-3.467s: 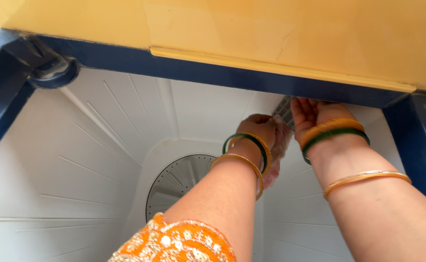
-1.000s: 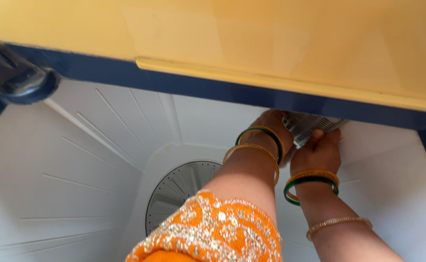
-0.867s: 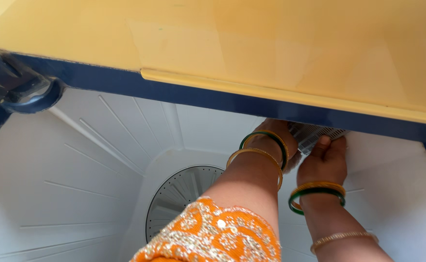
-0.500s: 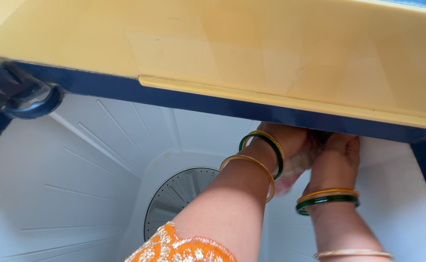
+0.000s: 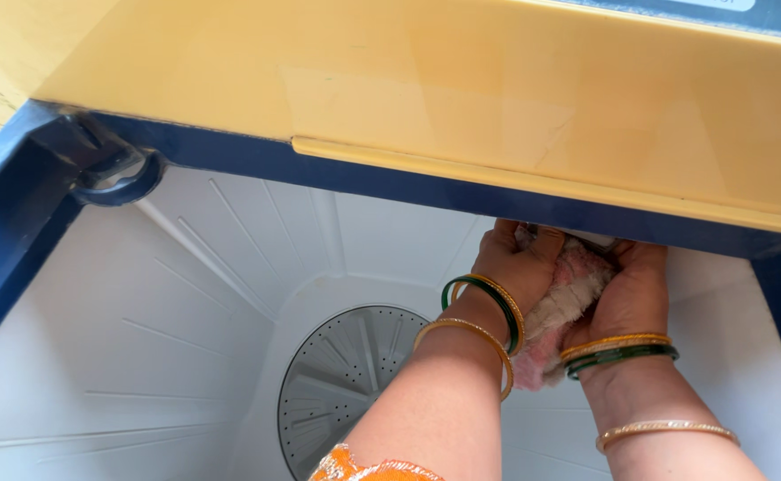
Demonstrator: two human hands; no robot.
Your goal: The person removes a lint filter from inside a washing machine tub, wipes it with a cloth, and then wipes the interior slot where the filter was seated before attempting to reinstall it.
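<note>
Both my hands reach into a white washing-machine tub (image 5: pixel 186 338), up under its dark blue rim (image 5: pixel 390 183). My left hand (image 5: pixel 517 265) and my right hand (image 5: pixel 629 294) are closed together around a pink and white fuzzy cloth (image 5: pixel 561 312), pressed high against the tub's far wall. Green and gold bangles ring both wrists. The grey perforated filter seen earlier is hidden behind the hands and cloth. A grey ribbed pulsator disc (image 5: pixel 346 379) lies at the tub's bottom, left of my left forearm.
A yellow lid panel (image 5: pixel 462 89) overhangs the tub and hides the top of my fingers. A blue hinge corner (image 5: pixel 105 165) sits at upper left. Blue frame edges run down both sides. My orange embroidered sleeve (image 5: pixel 364 468) shows at the bottom.
The hands have come down slightly from under the rim, and the pink cloth is now in plain view between them. The grey filter seen a second ago is covered.
</note>
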